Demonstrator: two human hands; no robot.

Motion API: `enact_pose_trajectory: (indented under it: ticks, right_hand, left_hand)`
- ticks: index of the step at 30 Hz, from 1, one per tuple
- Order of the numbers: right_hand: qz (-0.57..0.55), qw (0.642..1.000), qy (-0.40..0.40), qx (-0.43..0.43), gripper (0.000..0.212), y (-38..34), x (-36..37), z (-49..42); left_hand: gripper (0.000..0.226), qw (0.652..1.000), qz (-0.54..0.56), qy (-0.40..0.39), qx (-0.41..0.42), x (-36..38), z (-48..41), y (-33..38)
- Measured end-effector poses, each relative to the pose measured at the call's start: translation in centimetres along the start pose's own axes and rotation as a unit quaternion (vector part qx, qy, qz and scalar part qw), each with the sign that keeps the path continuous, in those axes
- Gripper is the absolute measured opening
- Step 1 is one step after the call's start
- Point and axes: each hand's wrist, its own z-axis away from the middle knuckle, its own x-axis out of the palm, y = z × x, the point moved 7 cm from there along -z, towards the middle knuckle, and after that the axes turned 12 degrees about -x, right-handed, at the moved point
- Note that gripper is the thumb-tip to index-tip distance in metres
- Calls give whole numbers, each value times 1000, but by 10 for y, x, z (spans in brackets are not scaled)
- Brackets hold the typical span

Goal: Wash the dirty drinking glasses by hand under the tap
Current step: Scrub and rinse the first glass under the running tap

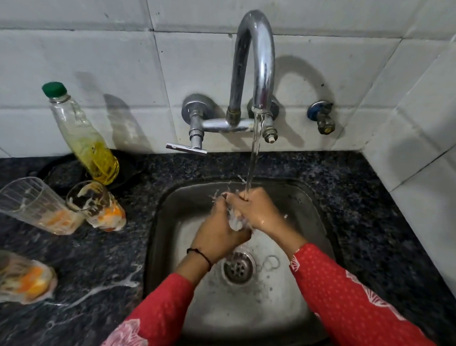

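Water runs from the chrome tap in a stream onto my two hands over the steel sink. Between them is a wet, translucent drinking glass, mostly hidden by fingers. My left hand wraps it from the left and below. My right hand closes over it from the right, directly under the stream. Three dirty glasses with orange and white residue stand on the dark counter to the left: a ribbed one, one beside it, and a blurred one near the front.
A plastic bottle of yellow liquid with a green cap stands behind the glasses at the tiled wall. The tap's lever handle juts out above the sink's back edge. A drain sits mid-basin. White spills streak the counter.
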Motion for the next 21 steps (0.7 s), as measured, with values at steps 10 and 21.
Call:
enact_pose_trajectory:
  ticks: [10,21]
  right_hand:
    - [-27,999,-15,20,40,7,-4,4]
    - [-33,999,-9,13,40,7,2,8]
  left_hand:
    - [79,997,24,-65,-20,10,2,4]
    - [96,997,-20,-60,-36,9,6,-13]
